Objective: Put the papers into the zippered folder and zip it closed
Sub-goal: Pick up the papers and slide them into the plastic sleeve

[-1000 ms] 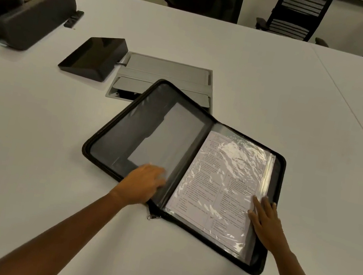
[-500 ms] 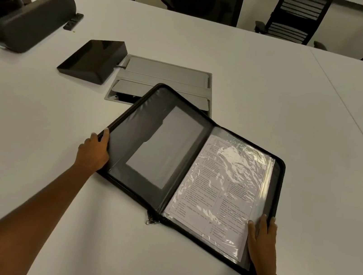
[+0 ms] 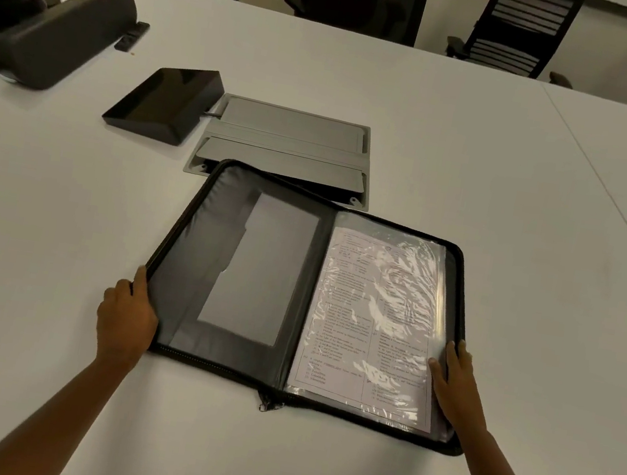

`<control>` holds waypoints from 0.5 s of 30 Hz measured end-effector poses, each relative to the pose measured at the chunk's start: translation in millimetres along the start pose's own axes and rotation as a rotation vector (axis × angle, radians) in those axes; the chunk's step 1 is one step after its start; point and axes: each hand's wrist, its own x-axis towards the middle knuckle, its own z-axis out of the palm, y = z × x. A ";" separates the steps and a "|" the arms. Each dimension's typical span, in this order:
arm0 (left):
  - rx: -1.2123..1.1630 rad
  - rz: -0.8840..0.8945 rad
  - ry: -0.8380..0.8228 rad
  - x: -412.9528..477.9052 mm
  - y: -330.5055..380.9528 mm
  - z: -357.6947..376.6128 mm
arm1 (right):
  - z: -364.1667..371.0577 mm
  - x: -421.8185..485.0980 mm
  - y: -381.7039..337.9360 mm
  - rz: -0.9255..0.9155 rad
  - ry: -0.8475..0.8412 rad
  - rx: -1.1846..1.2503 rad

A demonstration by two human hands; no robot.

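The black zippered folder [image 3: 220, 247] lies open flat on the white table [image 3: 57, 238]. Printed papers [image 3: 368, 320] sit in clear plastic sleeves on its right half. The left half shows a dark pocket with a grey panel. My left hand [image 3: 124, 318] grips the folder's left edge near the front corner, thumb on the rim. Over on the right edge, my right hand [image 3: 453, 378] lies with straight fingers on the sleeves and rim. A zipper pull [image 3: 268, 406] hangs at the spine's front end.
A grey cable hatch [image 3: 290, 139] is set into the table just behind the folder. A black wedge-shaped device [image 3: 165, 101] lies to its left, and a dark bolster-shaped object [image 3: 61, 33] stands at the far left. Office chairs [image 3: 513, 26] line the far edge.
My left hand left the inner left panel and took the folder's left edge. The folder turned squarer to me. My right hand stayed on the right edge.
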 end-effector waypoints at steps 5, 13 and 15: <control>0.010 -0.054 -0.015 -13.1 -7.6 1.1 | -3.9 16.4 -14.1 -0.004 -0.068 -0.046; 0.030 -0.098 -0.005 -9.0 -5.3 -0.8 | -7.3 26.4 -23.2 -0.011 -0.093 -0.095; 0.027 -0.106 0.033 -4.9 0.0 -7.9 | -8.0 25.5 -22.7 -0.006 -0.104 -0.119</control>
